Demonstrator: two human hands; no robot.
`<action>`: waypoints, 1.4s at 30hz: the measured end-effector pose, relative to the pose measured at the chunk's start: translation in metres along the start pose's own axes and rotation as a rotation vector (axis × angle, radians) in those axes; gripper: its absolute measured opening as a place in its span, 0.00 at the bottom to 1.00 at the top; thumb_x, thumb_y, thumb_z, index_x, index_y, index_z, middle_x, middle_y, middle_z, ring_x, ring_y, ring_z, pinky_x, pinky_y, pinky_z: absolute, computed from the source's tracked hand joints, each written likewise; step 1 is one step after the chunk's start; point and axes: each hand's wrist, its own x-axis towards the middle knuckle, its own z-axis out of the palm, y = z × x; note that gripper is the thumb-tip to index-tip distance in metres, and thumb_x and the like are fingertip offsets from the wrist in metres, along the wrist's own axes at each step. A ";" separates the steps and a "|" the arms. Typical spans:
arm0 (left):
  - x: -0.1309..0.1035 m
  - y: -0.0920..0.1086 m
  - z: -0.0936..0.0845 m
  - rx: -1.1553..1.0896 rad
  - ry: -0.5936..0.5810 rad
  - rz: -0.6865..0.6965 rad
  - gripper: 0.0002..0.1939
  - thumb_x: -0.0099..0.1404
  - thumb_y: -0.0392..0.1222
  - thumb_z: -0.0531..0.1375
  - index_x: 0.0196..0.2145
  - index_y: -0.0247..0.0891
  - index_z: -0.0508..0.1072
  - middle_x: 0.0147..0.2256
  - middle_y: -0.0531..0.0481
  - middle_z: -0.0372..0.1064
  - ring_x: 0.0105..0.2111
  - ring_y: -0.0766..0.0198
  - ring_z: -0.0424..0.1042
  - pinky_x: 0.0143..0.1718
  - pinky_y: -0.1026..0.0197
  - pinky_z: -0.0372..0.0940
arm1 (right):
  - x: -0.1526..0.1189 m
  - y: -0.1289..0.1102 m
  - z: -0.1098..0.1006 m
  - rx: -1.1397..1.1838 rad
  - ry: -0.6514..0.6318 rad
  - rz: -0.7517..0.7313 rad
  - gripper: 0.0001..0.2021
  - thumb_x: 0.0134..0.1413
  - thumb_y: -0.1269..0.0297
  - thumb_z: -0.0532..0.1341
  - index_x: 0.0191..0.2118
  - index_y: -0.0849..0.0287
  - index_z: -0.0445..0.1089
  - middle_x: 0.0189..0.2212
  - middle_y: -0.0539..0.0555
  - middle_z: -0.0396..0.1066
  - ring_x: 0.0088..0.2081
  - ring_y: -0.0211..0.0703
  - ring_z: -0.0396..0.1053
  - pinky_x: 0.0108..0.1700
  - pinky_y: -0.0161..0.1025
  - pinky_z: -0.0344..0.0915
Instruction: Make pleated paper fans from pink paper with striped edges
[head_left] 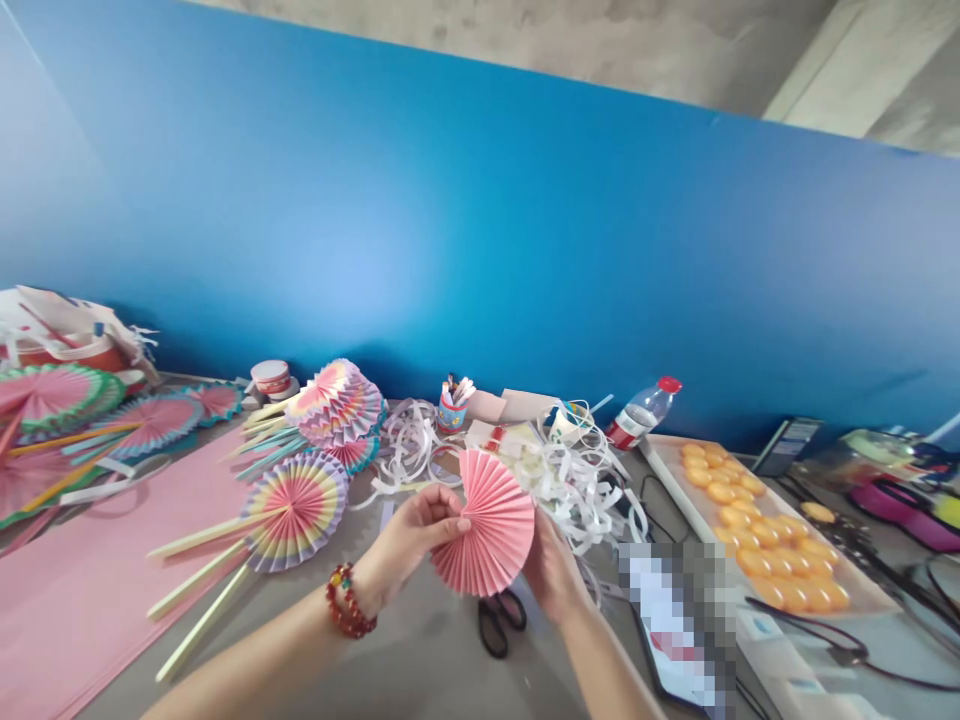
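Note:
A pink pleated paper fan [491, 525], spread almost into a full round, is held up over the table in front of me. My left hand [416, 535], with a red bead bracelet at the wrist, pinches it near the centre at its open left side. Against the fan's right edge rests my right hand [553, 572], its fingers partly hidden behind the paper. Black-handled scissors [501, 625] lie on the table just below the fan. To the left are finished-looking striped paper fans [296, 512] with pale sticks.
Curled white paper strips [592, 490] heap behind my hands. A bottle with a red cap [643, 412] stands by the blue partition [480, 220]. Right are a phone [667, 625] and a tray [675, 480] of orange pieces. Pink paper [90, 600] covers the left side.

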 end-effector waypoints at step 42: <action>-0.024 -0.032 -0.011 0.021 0.130 -0.184 0.20 0.47 0.50 0.73 0.29 0.37 0.70 0.29 0.50 0.72 0.29 0.64 0.70 0.31 0.66 0.63 | -0.030 -0.031 -0.094 -0.707 0.275 -0.184 0.16 0.61 0.50 0.56 0.36 0.56 0.74 0.29 0.52 0.74 0.29 0.44 0.70 0.32 0.37 0.66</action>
